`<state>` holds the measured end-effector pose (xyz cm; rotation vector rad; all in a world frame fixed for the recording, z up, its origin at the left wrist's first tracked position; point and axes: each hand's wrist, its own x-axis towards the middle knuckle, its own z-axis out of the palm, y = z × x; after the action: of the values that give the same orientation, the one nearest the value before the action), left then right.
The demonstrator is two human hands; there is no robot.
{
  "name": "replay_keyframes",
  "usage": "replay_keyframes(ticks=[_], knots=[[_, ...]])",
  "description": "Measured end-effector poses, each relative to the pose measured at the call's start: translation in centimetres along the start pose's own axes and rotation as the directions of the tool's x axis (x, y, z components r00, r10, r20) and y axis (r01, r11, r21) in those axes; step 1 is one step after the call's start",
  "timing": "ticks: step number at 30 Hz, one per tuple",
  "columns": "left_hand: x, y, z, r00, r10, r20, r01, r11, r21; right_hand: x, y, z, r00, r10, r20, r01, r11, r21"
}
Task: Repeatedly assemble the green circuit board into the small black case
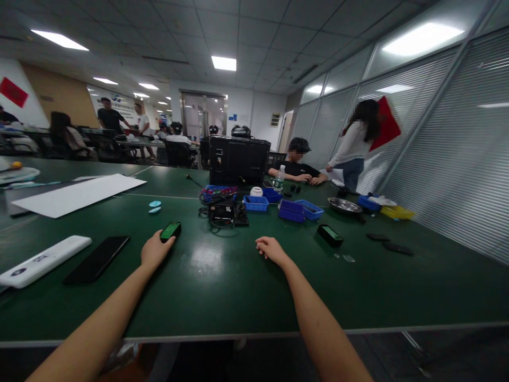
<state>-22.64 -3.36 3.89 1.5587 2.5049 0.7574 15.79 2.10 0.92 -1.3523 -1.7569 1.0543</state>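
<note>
The left hand (156, 249) grips the near end of a green-faced black box (171, 231) on the green table (238, 302). The right hand (271, 250), fingers loosely curled, is well apart from it. Beyond are a baseball (256, 191) and a black monitor (238, 159); farther right, a second green-faced box (330, 235) lies near a metal dish (345, 207).

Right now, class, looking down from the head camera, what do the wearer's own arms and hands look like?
Bare, slender left forearm and right forearm, with no sleeve or cable showing. The ungloved left hand and ungloved right hand show no watch or bracelet; rings and nails are too small to judge.
</note>
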Motion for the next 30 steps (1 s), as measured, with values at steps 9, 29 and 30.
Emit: replay_keyframes(ticks=[9, 29, 30], knots=[[-2.7, 3.4, 2.7, 0.980, 0.190, 0.055, -0.189, 0.982, -0.022, 0.1, 0.2, 0.1, 1.000, -0.004, -0.002, 0.004, 1.000, -0.008], [-10.5, 15.6, 9.4, 0.855, 0.498, 0.145, -0.469, 0.861, -0.196, -0.2, -0.4, 0.2, 1.000, -0.023, -0.014, 0.022, 0.993, -0.117], [-10.7, 16.1, 9.6, 0.851, 0.504, 0.147, -0.472, 0.857, -0.207, -0.2, -0.4, 0.3, 1.000, -0.025, -0.019, 0.022, 0.992, -0.125]])
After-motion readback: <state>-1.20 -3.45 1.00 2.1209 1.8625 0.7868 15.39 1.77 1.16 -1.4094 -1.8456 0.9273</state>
